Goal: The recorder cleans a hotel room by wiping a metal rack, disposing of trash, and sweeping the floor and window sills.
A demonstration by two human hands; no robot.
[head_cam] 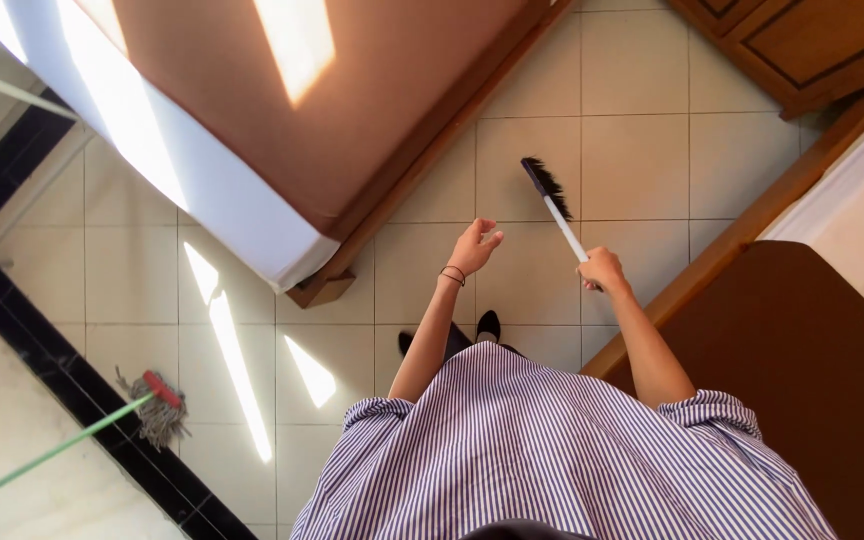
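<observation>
My right hand point(602, 269) grips the white handle of a broom point(557, 208), whose dark bristle head rests on the beige tiled floor point(632, 160) ahead of me. To its left, my left hand point(475, 246) hovers free with fingers loosely curled, holding nothing; a dark band circles its wrist. Below, I see my striped shirt and dark shoes.
A bed point(282, 120) with a white mattress and wooden frame stands at the upper left, its corner close to my left hand. A mop point(157, 405) with a green handle lies at the lower left. A brown wooden surface point(792, 350) is at the right, and a wooden cabinet point(812, 45) at the top right.
</observation>
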